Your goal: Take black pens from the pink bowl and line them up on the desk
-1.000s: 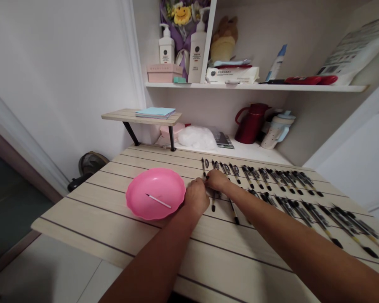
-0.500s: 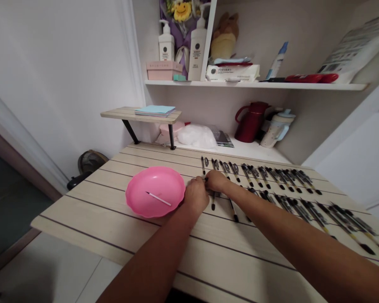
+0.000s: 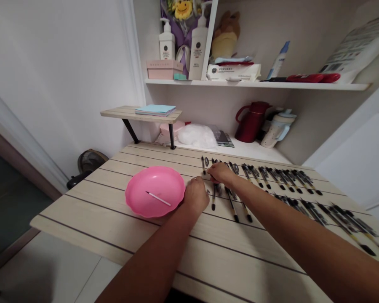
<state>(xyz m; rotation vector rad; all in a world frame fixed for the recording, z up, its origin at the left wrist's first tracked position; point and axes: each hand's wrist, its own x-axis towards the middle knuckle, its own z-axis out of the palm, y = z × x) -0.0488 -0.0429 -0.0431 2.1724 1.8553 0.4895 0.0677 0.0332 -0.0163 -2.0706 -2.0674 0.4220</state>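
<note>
Several black pens lie in two rows across the slatted wooden table. My right hand rests with curled fingers on the leftmost pens of the back row, pinching something small I cannot make out. My left hand sits closed on the table just right of a pink bowl, next to a loose pen. A thin white refill lies inside the bowl.
A small raised shelf with a blue notebook stands at the back left. Behind the table are a red jug, a white-blue kettle and a plastic bag. A wall shelf above carries bottles and boxes. The table's front edge is near me.
My right hand has moved away from my left hand, up toward the back row of pens. My left hand has stayed beside the bowl. More pens of the front row now show.
</note>
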